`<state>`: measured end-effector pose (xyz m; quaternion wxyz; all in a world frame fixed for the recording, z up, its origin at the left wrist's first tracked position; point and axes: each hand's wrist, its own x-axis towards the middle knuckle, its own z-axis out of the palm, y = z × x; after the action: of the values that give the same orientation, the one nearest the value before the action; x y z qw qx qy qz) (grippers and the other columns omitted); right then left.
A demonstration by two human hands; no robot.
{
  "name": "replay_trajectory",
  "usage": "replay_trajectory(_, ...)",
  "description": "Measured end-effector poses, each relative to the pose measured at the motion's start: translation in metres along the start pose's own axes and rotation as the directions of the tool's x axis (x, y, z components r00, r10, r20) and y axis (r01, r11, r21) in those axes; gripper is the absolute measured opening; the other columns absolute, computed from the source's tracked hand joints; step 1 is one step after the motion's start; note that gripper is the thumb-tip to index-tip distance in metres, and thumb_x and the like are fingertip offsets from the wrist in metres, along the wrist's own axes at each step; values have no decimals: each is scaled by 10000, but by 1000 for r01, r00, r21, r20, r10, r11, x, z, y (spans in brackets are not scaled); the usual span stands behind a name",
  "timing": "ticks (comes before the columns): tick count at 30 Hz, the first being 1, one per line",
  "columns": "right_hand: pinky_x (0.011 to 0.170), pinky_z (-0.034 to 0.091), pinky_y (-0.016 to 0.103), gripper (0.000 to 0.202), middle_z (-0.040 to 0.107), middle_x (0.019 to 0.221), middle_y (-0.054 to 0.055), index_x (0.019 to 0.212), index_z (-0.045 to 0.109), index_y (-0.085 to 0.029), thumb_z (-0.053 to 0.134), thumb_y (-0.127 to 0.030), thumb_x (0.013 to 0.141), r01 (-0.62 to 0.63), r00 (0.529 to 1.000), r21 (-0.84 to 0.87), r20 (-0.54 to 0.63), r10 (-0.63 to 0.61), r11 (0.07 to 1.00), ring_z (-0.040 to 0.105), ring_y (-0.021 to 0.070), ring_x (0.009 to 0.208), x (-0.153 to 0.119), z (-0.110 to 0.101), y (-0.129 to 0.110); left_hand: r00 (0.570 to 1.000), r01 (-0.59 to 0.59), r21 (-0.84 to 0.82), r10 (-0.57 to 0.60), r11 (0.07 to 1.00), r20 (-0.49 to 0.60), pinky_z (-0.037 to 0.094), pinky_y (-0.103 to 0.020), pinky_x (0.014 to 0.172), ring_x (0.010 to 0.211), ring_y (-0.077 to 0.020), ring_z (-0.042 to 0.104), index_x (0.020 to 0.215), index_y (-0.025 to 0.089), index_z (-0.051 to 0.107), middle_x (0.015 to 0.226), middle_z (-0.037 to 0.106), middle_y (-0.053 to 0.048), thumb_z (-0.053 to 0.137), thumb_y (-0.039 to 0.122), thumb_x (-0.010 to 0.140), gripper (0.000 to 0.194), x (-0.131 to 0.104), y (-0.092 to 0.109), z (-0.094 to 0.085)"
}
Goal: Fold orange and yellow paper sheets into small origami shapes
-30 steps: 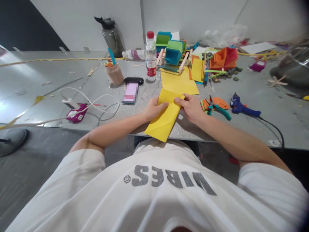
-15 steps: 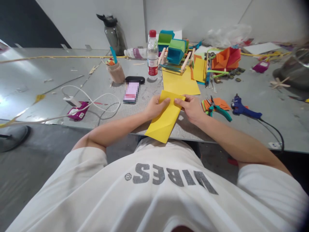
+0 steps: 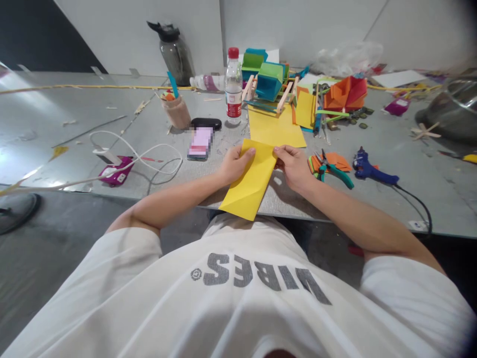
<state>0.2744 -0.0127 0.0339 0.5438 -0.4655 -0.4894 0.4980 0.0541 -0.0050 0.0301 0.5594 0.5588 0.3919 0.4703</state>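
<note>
A folded sheet of yellow paper (image 3: 251, 186) is held tilted at the table's front edge, its lower end hanging over toward my shirt. My left hand (image 3: 237, 163) grips its left edge, thumb on top and the other fingers hidden beneath. At the upper right edge, my right hand (image 3: 292, 164) pinches the paper between thumb and curled fingers. Just beyond the hands lies a larger yellow sheet (image 3: 278, 130). Right of my right hand, pliers with teal handles (image 3: 335, 171) rest on orange paper pieces (image 3: 337, 160).
A blue glue gun (image 3: 374, 169) with a black cord lies at right. Behind stand a red-capped bottle (image 3: 233, 92) and a paper-and-stick model (image 3: 270, 82). To the left are a phone (image 3: 201, 141), a cup of sticks (image 3: 176, 112) and a purple power adapter (image 3: 117, 173) with white cable.
My right thumb has slid from the paper's upper face out to its right edge. My left thumb has drawn back slightly left. The whole view has shifted a little.
</note>
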Motion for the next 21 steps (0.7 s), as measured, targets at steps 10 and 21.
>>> replay_trajectory(10,659,569,362,840,698,754,11,737,682,-302,997,-1081,727,109,994,-125,-8,-111,986,631,200,711,2,0,1,1000,2,-18,-3,1000,-10,742,-306,834,938,-233,920,1102,194,833,1022,939,-82,822,489,1157,300,4,-2,-2)
replay_trajectory(21,674,518,393,861,694,747,27,760,718,-301,914,-1139,747,85,994,-200,86,-69,976,588,218,694,-1,4,-4,998,-35,33,36,999,-42,719,-307,813,953,-238,914,1056,209,797,1017,931,-68,856,548,1132,353,9,-6,-6)
